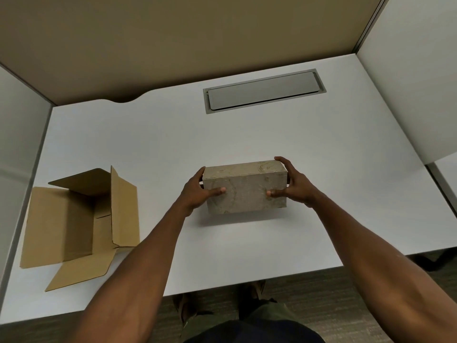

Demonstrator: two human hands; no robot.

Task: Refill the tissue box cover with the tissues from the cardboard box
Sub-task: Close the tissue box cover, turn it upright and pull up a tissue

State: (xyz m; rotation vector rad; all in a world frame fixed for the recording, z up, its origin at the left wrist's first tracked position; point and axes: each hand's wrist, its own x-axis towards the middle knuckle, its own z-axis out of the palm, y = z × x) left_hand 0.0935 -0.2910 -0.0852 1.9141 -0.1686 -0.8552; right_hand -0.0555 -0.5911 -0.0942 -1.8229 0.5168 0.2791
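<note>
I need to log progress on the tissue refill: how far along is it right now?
Done, apparently: the cardboard box lies open on the desk with no tissues showing inside. In hand: the left hand and right hand grip the ends of the patterned tissue box cover, held just above the desk. Left: setting it down; whether tissues are inside cannot be seen.

Soft, even overhead light falls on the white worktop [247,134], which reads bright without glare. A faint, diffuse shadow lies under the held tissue box cover [244,189]. Wide-angle distortion bends the partition edges outward. Focus is slightly soft throughout; the floor is dimmer.
</note>
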